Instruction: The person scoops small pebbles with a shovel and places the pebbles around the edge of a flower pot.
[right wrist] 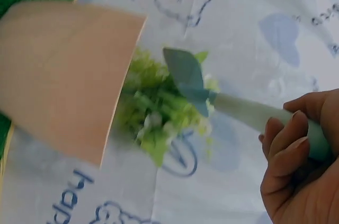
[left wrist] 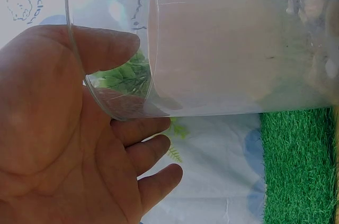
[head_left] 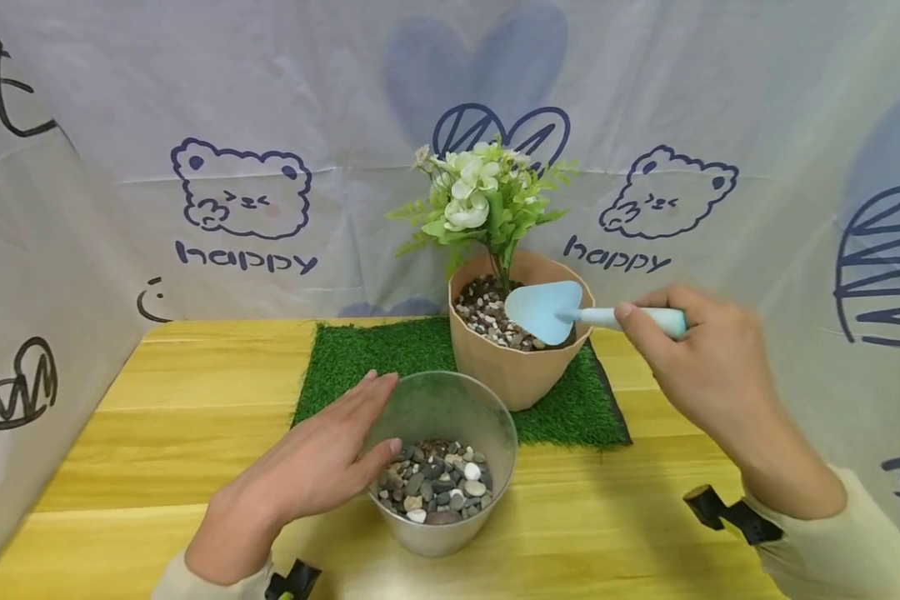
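My right hand [head_left: 712, 358] grips the pale handle of a light-blue trowel [head_left: 546, 312]. Its blade is over the peach flowerpot [head_left: 517, 375], apart from the rim in the right wrist view. Small mixed pebbles lie in the pot around the stem of a plant with white flowers [head_left: 468, 192]. In front of the pot is a clear plastic bucket [head_left: 435, 542] partly filled with grey, brown and white stones [head_left: 438, 483]. At the bucket's left rim is my left hand [head_left: 307, 458], fingers fairly straight; the left wrist view shows its thumb [left wrist: 114, 49] through the plastic.
A green artificial-grass mat [head_left: 371, 350] lies under the flowerpot on the yellow wooden table [head_left: 195, 417]. Behind and at both sides hangs a white cloth [head_left: 345, 100] printed with bears, hearts and lettering. Each wrist wears a dark mount, such as the right one [head_left: 731, 512].
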Motion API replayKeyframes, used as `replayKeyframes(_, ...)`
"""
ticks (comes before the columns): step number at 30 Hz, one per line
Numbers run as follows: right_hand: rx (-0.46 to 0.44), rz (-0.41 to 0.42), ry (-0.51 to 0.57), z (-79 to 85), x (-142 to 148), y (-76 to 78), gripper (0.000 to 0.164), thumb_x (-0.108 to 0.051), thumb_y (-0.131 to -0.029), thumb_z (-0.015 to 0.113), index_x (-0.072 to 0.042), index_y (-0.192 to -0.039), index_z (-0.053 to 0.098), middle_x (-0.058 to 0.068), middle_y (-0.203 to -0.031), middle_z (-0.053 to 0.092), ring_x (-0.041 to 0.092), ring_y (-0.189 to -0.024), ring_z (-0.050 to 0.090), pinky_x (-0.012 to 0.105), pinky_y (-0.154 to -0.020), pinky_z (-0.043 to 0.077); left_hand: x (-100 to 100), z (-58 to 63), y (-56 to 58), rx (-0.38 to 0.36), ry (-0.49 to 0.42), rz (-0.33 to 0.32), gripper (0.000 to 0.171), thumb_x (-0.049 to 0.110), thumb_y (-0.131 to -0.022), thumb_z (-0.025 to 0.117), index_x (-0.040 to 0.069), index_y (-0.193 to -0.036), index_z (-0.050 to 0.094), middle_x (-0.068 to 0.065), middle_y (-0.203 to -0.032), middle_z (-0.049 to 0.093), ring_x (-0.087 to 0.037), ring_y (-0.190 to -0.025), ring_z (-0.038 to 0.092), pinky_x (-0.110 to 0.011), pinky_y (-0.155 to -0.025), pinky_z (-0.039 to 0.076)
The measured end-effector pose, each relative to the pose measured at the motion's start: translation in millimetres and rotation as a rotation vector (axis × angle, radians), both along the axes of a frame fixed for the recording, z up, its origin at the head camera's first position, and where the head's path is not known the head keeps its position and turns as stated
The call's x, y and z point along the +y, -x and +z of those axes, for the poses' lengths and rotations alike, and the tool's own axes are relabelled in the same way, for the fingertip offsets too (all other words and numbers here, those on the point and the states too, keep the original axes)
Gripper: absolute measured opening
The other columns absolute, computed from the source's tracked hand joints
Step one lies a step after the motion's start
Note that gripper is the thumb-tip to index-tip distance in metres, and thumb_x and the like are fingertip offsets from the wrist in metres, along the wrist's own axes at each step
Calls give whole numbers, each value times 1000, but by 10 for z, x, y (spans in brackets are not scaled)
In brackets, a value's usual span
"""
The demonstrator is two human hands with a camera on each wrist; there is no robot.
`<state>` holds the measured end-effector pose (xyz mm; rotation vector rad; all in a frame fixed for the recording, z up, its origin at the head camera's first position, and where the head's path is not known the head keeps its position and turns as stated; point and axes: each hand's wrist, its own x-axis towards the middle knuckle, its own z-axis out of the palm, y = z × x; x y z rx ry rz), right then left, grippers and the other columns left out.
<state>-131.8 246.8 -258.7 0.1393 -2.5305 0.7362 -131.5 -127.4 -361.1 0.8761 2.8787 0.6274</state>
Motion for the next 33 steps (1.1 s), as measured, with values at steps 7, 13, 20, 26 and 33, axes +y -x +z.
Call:
replayKeyframes(7, 104, 282, -63, -118, -279, -240, 4, -15, -93, 79, -19, -95, 78, -14, -59, 48, 1, -48, 39, 19, -41, 34, 3, 1, 0, -1, -6, 0, 77, 39, -108, 57, 3, -167, 23, -13, -174, 24, -33, -162, 22, -53, -130, 25)
replayKeyframes(13, -23, 423, -238, -327, -536, -250, 10, -24, -96, 79, -19, -96, 70, -14, -68, 55, -1, -53, 40, 20, -45, 36, -2, 10, -3, -15, 0, 11, 78, 40, -107, 58, 4, -168, 22, -12, -174, 23, -31, -162, 20, -52, -131, 24)
replayKeyframes(20, -68, 456, -447, -537, -781, -134, 29, -32, -97, 76, -18, -84, 54, -10, -64, 44, 7, -51, 38, 23, -44, 32, -1, 20, 6, -2, -14, -4, 77, 38, -107, 58, 2, -167, 24, -14, -173, 25, -34, -162, 22, -54, -130, 25)
replayKeyframes(26, -103, 453, -510, -636, -938, -60, 36, -32, -97, 76, -19, -76, 49, -10, -61, 39, 9, -50, 39, 26, -40, 31, -6, 13, 9, 6, -14, -4, 76, 38, -108, 57, 3, -167, 24, -14, -173, 26, -34, -161, 23, -54, -130, 26)
replayKeyframes(33, -146, 469, -546, -685, -1034, -48, 39, -31, -95, 77, -19, -71, 50, -8, -59, 42, 11, -48, 41, 26, -40, 34, -10, 3, 17, -7, -19, -1, 76, 38, -108, 57, 5, -168, 25, -12, -173, 27, -32, -162, 23, -53, -131, 26)
